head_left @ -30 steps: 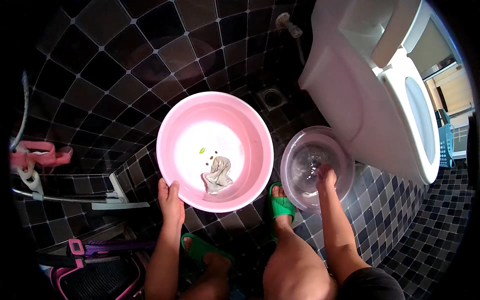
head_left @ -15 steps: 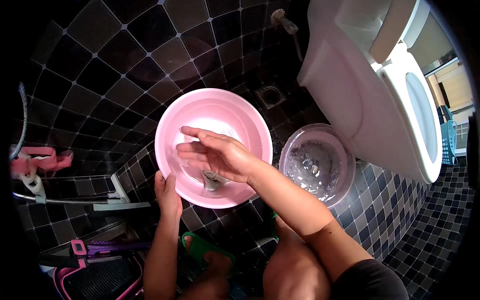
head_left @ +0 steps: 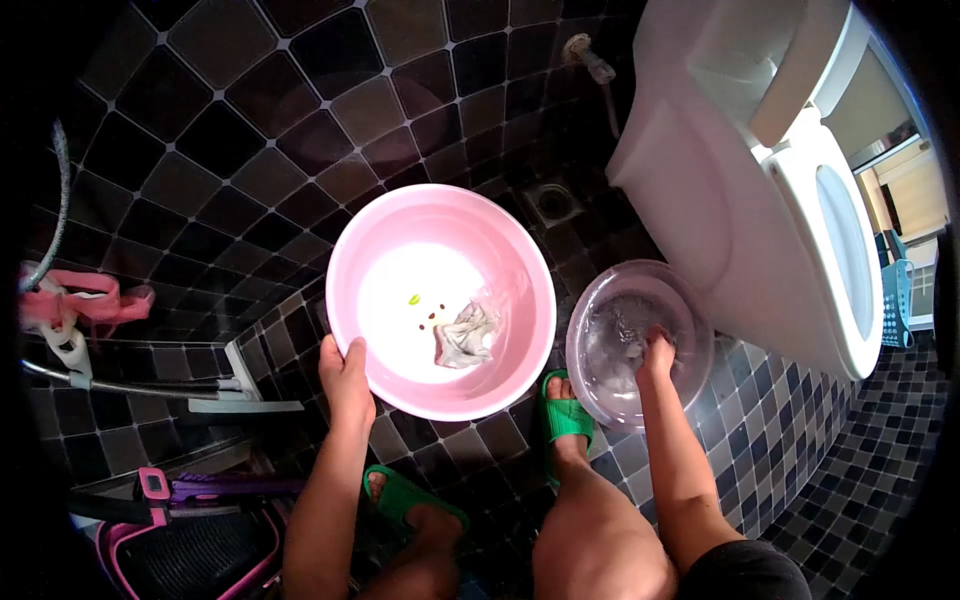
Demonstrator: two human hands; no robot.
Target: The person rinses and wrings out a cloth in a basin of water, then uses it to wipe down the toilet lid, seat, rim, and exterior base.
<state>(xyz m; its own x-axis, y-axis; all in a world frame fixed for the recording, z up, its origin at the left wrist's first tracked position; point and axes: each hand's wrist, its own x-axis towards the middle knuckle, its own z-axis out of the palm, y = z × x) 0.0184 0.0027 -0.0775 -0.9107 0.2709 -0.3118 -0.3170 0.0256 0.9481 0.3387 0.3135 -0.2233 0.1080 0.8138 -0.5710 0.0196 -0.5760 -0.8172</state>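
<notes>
Pink round plastic basin (head_left: 345,270) gripped at its rim by the left hand (head_left: 347,388), crumpled grey-white cloth (head_left: 463,338) laid inside, right hand (head_left: 657,358) held within translucent round basin (head_left: 581,360), its finger closure indiscernible

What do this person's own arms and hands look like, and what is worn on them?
The left hand and right hand are ungloved, and no watch or bracelet shows on either arm. A dark short sleeve covers the right upper arm; no left sleeve shows.
</notes>
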